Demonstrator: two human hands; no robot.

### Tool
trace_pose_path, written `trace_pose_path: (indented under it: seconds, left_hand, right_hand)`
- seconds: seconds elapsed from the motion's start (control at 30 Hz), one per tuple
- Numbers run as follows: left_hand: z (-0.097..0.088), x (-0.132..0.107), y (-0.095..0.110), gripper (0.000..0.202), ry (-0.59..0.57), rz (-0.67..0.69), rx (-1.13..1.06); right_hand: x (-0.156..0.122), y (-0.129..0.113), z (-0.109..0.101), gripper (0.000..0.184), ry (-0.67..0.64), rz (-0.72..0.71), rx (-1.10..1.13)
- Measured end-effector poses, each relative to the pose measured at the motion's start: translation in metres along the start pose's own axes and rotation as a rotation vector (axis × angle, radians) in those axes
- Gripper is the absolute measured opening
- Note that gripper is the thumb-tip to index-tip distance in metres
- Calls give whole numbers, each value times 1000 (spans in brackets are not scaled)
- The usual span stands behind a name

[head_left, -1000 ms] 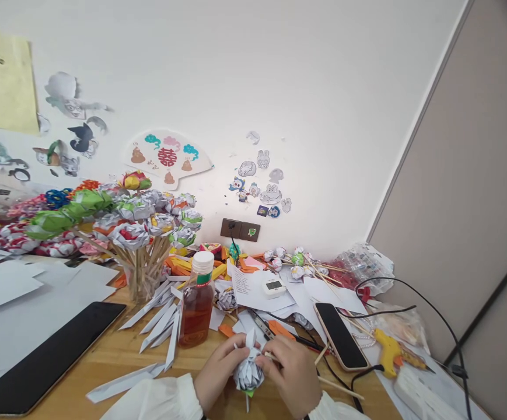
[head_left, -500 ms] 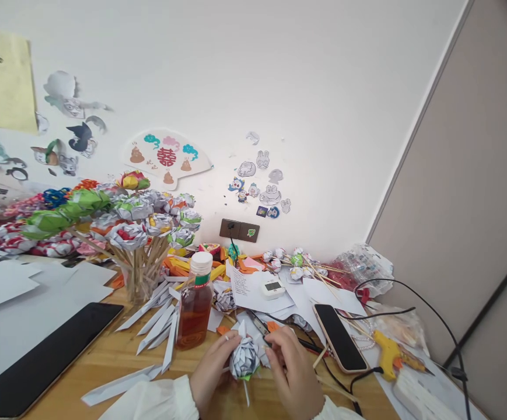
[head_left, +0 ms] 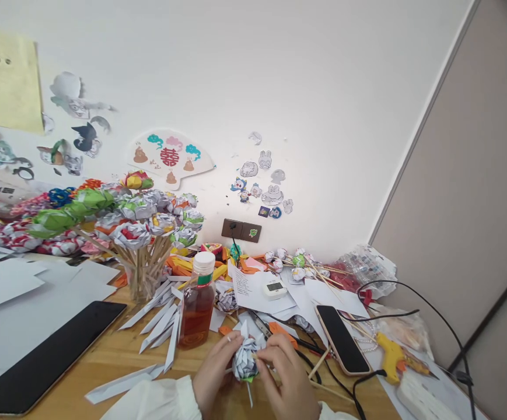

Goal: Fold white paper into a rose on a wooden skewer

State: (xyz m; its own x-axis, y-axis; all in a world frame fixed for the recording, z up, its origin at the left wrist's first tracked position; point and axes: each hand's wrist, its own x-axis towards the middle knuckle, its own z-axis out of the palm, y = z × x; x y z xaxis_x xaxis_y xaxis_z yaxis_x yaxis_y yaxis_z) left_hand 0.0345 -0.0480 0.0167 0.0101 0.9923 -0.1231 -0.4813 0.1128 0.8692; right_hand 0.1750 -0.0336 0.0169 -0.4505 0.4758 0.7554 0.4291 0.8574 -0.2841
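My left hand [head_left: 214, 371] cups a folded paper flower [head_left: 245, 363] on a thin stick from the left, fingers curled round it. My right hand [head_left: 289, 373] pinches the flower's right side with thumb and fingertips. The flower is grey-white printed paper with a green base, held just above the wooden table [head_left: 117, 356] near its front edge. A pointed white paper petal sticks up from its top.
A bottle of amber liquid [head_left: 198, 303] stands just behind my hands. Folded white paper strips [head_left: 161, 326] lie left of it, a jar of paper flowers on sticks [head_left: 142, 233] behind. A phone [head_left: 342, 339], yellow glue gun [head_left: 391, 350], cables and a black tablet [head_left: 43, 356] lie around.
The flower rose slightly and turned in my hands. My right hand moved from covering its side to pinching it with the fingertips.
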Motion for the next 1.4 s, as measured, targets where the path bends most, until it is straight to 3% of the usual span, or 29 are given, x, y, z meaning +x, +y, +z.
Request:
trace_pose_path:
  seconds: [0.23,0.47,0.93,1.03,1.2,1.4]
  left_hand:
    - [2,-2,-1,29,45,-32,-6]
    - [0,-2,-5,31,23,-64,71]
    - [-2,3,-10,29,-20,-19,40]
    - [-1,2,-8,29,-28,1,42]
    - [0,0,-7,31,14,-33,50]
    - [0,-1,-7,31,43,-71,43]
  right_hand:
    - [0,-1,-2,9,17,-10,17]
    - [0,-2,-1,14,-1,63,107]
    - [2,-4,-1,26,-9,78,38]
    - [1,-3,-1,22,2,89,-24]
    - [-2,0,2,34,-17,-62,-268]
    - [-2,0,8,28,-5,176,-258]
